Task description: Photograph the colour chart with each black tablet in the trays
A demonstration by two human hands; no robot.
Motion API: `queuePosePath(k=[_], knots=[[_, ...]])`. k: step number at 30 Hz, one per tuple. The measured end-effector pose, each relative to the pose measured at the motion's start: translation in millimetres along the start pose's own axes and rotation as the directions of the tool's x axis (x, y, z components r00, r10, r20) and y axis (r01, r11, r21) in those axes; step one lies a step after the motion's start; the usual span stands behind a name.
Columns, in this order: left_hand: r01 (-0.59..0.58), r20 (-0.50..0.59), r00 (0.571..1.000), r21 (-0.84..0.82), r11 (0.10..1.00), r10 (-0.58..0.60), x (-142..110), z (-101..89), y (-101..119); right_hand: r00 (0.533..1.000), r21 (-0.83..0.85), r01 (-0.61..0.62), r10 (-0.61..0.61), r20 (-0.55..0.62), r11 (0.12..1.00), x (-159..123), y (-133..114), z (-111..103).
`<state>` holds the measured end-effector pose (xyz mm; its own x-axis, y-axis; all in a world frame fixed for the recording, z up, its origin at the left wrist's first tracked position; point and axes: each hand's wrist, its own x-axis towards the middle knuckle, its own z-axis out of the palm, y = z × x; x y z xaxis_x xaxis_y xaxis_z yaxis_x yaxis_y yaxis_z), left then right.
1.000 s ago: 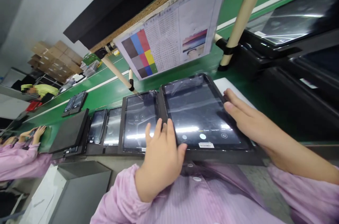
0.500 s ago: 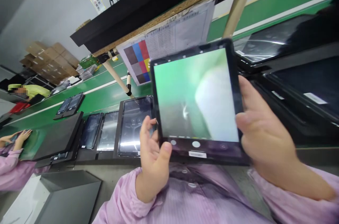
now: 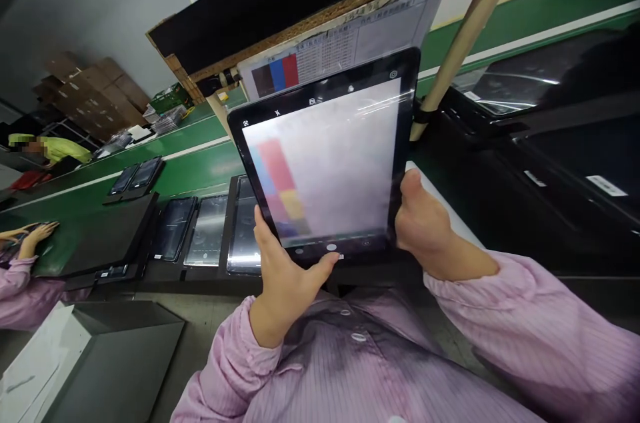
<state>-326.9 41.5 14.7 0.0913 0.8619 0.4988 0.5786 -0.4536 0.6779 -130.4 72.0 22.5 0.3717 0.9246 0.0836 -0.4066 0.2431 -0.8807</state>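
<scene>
A black-framed tablet (image 3: 345, 163) is held up before me, tilted, between both hands. Its lit screen carries camera icons and a blurred picture with coloured patches beside white. My left hand (image 3: 287, 276) grips the lower left corner, thumb over the bottom bezel near the round shutter button. At the lower right edge my right hand (image 3: 425, 226) is closed on the frame, its other fingers hidden behind. Just behind the tablet hangs a printed chart sheet (image 3: 395, 26) with colour blocks, partly covered by it.
Several dark tablets (image 3: 173, 230) lie in a row on the left, by a black foam block (image 3: 113, 236). More tablets (image 3: 585, 156) lie at right. A wooden post (image 3: 470, 36) carries the shelf (image 3: 280, 3). Another person's hand (image 3: 43, 231) is at far left; a grey box (image 3: 125, 356) stands below.
The tablet has moved left and up toward the chart, both hands with it. Its screen has gone from a green and white blur to coloured patches on white.
</scene>
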Motion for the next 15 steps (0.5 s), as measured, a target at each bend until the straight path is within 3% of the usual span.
queuePosePath(k=[8, 15], knots=[[0.012, -0.052, 0.999, 0.12, 0.993, -0.005, 3.7, 8.0, 3.5, 0.996, -0.051, 0.069, -0.066, 0.051, 0.996, 1.3, -1.4, 4.4], [0.055, -0.023, 0.998, 0.019, 0.998, -0.055, 4.5, 6.1, 6.3, 0.99, -0.043, 0.073, -0.067, 0.123, 0.996, -2.4, -7.9, 4.0]])
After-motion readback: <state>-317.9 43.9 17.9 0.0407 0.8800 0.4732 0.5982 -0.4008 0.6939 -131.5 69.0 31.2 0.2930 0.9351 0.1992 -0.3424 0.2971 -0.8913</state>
